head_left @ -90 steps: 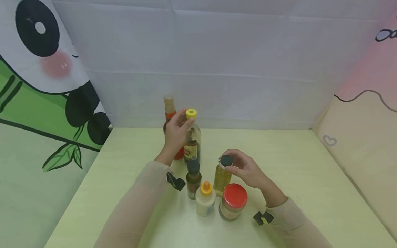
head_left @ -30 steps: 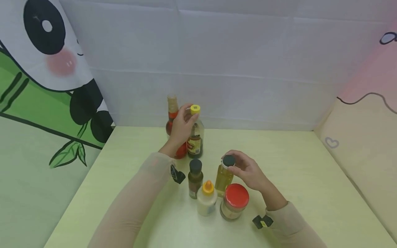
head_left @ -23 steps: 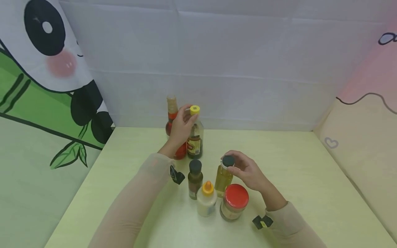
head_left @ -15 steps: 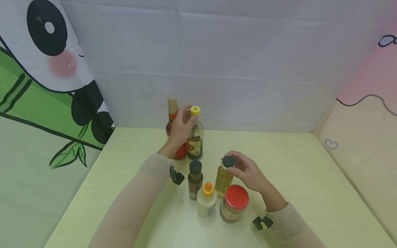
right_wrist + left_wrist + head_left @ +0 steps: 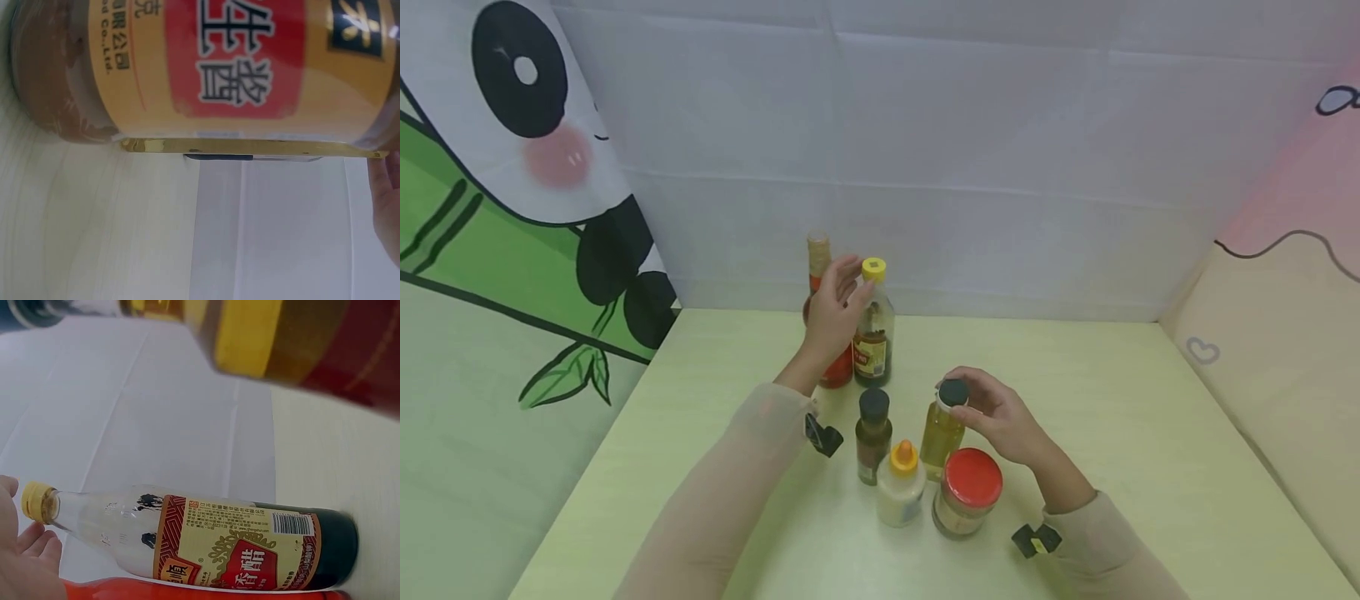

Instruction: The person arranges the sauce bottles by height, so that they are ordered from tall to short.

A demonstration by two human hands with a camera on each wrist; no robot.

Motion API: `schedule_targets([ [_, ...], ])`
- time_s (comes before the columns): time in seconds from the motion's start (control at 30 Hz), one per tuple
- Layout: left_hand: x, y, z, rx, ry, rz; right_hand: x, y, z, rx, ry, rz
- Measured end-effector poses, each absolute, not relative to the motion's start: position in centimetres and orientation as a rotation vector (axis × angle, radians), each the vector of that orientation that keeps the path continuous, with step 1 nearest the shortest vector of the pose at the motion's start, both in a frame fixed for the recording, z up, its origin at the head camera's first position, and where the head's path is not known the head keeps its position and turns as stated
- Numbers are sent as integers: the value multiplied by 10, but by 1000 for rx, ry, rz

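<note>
The vinegar bottle (image 5: 871, 354), with a yellow cap (image 5: 874, 269), stands upright at the back beside a bottle of red liquid (image 5: 837, 368). My left hand (image 5: 832, 317) is at its neck, fingers loosely bent; the left wrist view shows a gap between this hand (image 5: 25, 569) and the vinegar bottle's cap (image 5: 37, 501). My right hand (image 5: 1003, 421) pinches the dark cap (image 5: 953, 392) of a bottle of golden liquid (image 5: 942, 437), which stands upright on the table. Part of the red bottle is hidden behind my left hand.
In front stand a small dark-capped bottle (image 5: 873, 446), a squeeze bottle with an orange tip (image 5: 901, 496) and a red-lidded jar of brown spread (image 5: 961, 508). The pale table (image 5: 1075, 375) meets a white cloth backdrop (image 5: 1000, 167).
My left hand has let go of the vinegar bottle's yellow cap and moved slightly left of it. The vinegar bottle now stands close beside the red one. My right hand keeps its hold.
</note>
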State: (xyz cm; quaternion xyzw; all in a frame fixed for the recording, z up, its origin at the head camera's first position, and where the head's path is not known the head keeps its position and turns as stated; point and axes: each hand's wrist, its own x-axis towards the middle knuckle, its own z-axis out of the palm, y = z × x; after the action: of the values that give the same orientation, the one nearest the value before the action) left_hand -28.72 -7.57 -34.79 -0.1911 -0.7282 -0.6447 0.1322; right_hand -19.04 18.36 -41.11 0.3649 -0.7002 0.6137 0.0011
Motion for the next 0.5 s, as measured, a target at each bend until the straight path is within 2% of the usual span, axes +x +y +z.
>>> schedule_targets([
  [0.2,-275,-77,-345,-528,-2058,-1887,-190,183,-409,1140,-2208,1928],
  [0.5,-274,-81,-360,-527,-1935,-1856,-190,183,-409,1149,-2201,1922],
])
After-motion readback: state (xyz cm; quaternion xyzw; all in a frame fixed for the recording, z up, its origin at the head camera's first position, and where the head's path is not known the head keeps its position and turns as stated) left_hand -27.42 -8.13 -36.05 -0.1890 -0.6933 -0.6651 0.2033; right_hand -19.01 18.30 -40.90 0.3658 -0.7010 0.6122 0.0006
